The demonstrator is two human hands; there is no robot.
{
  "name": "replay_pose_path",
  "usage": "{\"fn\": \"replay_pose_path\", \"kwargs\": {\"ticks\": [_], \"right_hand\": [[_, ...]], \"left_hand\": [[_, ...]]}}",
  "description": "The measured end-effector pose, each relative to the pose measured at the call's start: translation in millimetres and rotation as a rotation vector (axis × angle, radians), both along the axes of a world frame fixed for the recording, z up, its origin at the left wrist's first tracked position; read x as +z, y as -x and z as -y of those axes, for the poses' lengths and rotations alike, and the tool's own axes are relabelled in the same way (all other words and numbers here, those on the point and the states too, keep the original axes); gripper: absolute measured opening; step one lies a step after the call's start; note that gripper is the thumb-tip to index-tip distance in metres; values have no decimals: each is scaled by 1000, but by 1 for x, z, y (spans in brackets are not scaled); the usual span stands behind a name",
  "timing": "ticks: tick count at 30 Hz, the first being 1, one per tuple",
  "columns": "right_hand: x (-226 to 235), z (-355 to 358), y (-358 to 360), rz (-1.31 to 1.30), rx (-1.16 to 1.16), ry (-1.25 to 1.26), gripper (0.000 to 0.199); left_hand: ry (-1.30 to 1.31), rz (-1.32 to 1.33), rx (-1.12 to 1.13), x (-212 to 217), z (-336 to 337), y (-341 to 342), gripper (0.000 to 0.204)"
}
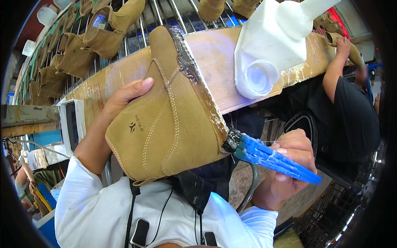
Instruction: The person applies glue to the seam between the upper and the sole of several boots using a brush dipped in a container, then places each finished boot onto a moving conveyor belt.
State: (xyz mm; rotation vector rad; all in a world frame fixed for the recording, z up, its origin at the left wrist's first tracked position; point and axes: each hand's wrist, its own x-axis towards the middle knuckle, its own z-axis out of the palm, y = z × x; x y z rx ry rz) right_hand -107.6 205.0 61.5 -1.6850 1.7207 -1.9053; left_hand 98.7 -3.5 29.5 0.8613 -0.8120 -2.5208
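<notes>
Two grips are what I'm watching remotely: left hand holding the likely light, supple boot by its upper, right hand the brush

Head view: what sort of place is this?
Probably a footwear workshop: tan boots line a metal-barred rack, the right hand holds a blue-handled brush against the lower edge of another boot, and a co-worker sits nearby.

one held boot, one brush, one large white container
</notes>
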Motion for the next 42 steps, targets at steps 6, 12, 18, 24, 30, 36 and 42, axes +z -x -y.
{"fn": "replay_pose_path", "kwargs": {"ticks": [6, 12, 18, 24, 30, 36, 42], "right_hand": [[18, 4, 1, -151, -40, 68, 21], [34, 10, 11, -245, 76, 89, 25], [42, 17, 10, -212, 75, 119, 21], [44, 22, 5, -175, 95, 153, 21], [40, 39, 0, -93, 121, 201, 17], [33, 53, 6, -63, 259, 221, 19], [-8, 39, 28, 164, 127, 128, 24]], "left_hand": [[-235, -28, 60, 14, -7, 3, 45], [-321, -52, 31, 14, -7, -2, 47], [-336, -343, -152, 18, -19, -5, 50], [-396, -423, -193, 12, -35, 0, 51], [-394, -387, -172, -1, -39, 2, 52], [-370, -313, -121, -7, -32, -9, 53], [-346, -210, -53, -8, -18, -19, 54]]}}
